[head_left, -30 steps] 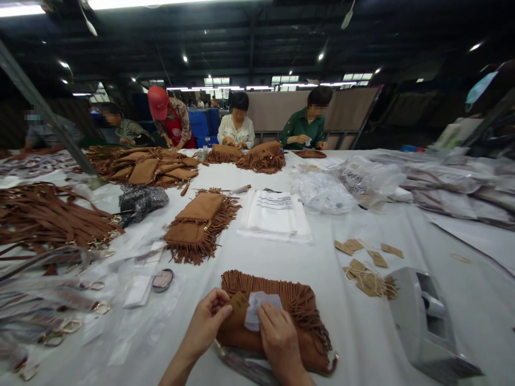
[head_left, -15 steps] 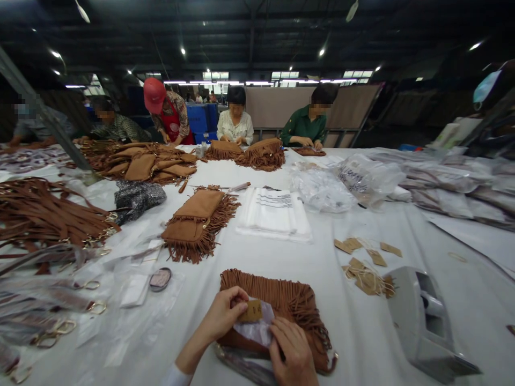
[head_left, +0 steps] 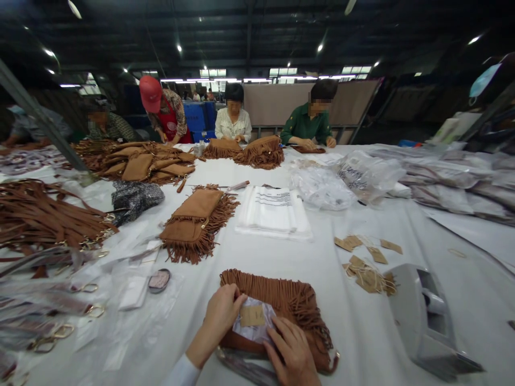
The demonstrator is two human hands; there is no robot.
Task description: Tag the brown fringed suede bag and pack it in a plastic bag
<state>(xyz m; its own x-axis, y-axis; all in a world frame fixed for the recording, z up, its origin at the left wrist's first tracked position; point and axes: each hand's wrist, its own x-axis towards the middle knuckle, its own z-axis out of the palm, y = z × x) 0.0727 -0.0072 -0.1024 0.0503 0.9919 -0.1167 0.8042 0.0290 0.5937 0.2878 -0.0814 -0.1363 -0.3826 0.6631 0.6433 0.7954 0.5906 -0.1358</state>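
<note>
left hand [head_left: 220, 312]: near centre of the desk [head_left: 281, 252], fingers closed in a pinch on the left edge of a small brown card tag [head_left: 252, 315]
right hand [head_left: 293, 351]: near edge, just right of the left hand; fingers curled down, pressing a clear plastic sleeve [head_left: 257, 331] against the bag; i cannot tell whether it actually grips it
fringed brown bag [head_left: 289, 305]: lies flat on the white desk under both hands, fringe towards the far side and right
card tag: rests on the clear sleeve, on top of the bag, between the two hands
second fringed bag [head_left: 195, 222]: farther off, left of centre
stack of white printed bags [head_left: 274, 212]: far of the hands, at centre
loose card tags [head_left: 368, 268]: scattered to the right; a grey tape dispenser [head_left: 426, 321] just beyond them at near right
brown straps [head_left: 44, 214]: heaped at far left
co-workers [head_left: 235, 115]: seated along the far edge of the desk, beside more brown bags
</note>
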